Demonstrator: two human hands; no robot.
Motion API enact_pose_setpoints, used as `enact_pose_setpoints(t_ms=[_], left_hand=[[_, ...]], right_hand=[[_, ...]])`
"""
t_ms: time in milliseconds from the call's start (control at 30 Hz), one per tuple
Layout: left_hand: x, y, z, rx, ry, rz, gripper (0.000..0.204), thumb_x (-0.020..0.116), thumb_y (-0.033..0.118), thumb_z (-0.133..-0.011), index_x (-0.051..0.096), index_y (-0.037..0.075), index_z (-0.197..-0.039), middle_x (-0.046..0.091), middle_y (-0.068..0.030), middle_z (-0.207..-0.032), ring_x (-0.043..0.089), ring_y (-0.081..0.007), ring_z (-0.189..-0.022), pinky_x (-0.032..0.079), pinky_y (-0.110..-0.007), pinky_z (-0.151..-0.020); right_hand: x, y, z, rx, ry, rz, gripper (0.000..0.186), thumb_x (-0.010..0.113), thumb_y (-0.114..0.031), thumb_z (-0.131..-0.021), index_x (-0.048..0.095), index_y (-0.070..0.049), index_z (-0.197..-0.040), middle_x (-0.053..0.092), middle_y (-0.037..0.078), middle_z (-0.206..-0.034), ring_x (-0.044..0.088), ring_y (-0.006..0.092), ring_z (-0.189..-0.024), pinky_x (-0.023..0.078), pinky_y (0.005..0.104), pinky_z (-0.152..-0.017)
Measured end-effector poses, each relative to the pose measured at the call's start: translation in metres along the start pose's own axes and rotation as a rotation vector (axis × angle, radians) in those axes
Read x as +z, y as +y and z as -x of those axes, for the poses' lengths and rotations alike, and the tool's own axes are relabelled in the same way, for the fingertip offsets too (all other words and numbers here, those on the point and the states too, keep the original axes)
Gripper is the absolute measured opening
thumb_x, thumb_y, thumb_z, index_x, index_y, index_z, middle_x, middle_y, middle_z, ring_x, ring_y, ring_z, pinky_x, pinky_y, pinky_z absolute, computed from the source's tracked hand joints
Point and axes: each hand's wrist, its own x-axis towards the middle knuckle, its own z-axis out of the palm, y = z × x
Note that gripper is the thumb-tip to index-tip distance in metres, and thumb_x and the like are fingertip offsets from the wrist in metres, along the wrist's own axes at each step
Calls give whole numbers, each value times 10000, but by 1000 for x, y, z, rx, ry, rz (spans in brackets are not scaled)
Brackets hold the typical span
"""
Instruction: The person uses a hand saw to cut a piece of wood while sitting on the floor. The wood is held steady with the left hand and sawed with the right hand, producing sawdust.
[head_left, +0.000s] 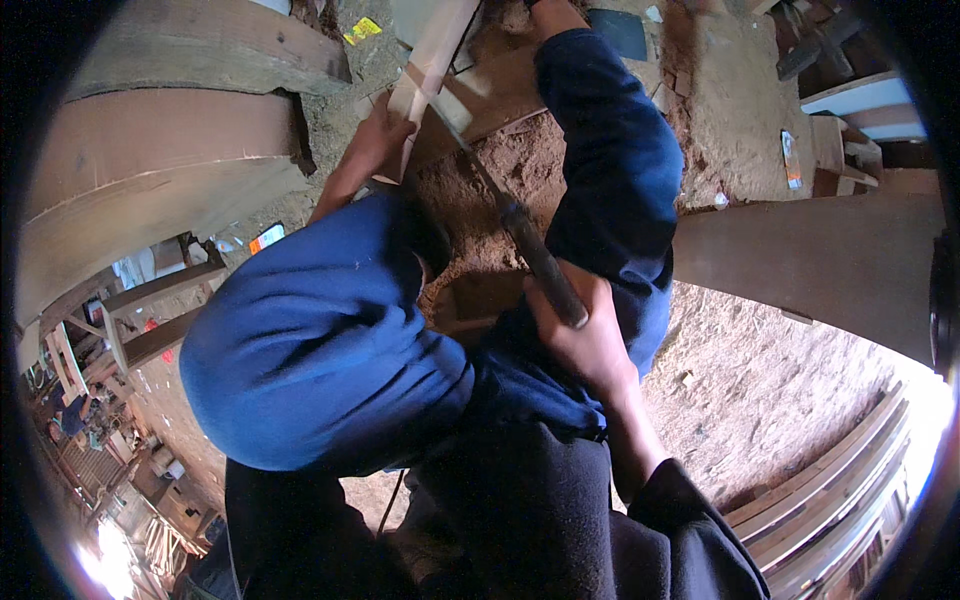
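My left hand (378, 142) grips the lower end of a pale wooden strip (436, 58), which slants up toward the top of the view. My right hand (588, 325) is closed round the dark handle (543, 262) of a long tool with a narrow metal shank or blade, perhaps a saw. From the handle the metal (470, 150) runs up and left, crossing the strip just beyond my left fingers. Its far end is too blurred to make out. Under the strip lies a wide brown board (500, 85), with my bare foot (555, 17) at its far right.
Large timber beams (160, 150) stand close on the left, and a broad plank (810, 265) is on the right. Reddish sawdust (520, 160) covers the ground between my bent legs. Long boards (820, 490) are stacked at lower right; wood scraps (175, 545) lie at lower left.
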Motion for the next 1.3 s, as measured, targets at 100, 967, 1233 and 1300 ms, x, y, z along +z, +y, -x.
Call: enact_pose_setpoints(t_ms=[100,967,1233,1300], left_hand=[[-4,4,1,-6,-6,-52,697,674,256,-849,356,21,-1423,599,-292,-1220,594,-419,-1140,456,-440,-983],[3,-19,-20,30,-78,139,632,624,294,-871,431,0,-1396,624,-241,-1222,586,-368,-1171,437,-399,-1002],[-11,15,1,-120,-55,77,648,638,285,-865,414,2,-1403,595,-254,-1263,578,-379,-1181,432,-400,-1010],[-15,16,-2,-102,-101,123,649,639,284,-866,411,4,-1405,600,-253,-1257,583,-374,-1177,435,-397,-1006]], right_hand=[[-13,4,33,86,-6,-28,113,629,-83,-868,606,29,-864,599,216,-711,561,186,-594,468,359,-599],[-4,-7,34,29,29,63,155,624,-79,-907,575,2,-784,494,29,-570,427,38,-554,348,266,-473],[-10,-6,50,95,45,18,138,621,-65,-893,575,8,-785,493,41,-590,454,51,-585,366,279,-507],[5,10,21,14,27,9,130,614,-59,-900,569,8,-797,481,36,-601,439,55,-599,360,276,-517]])
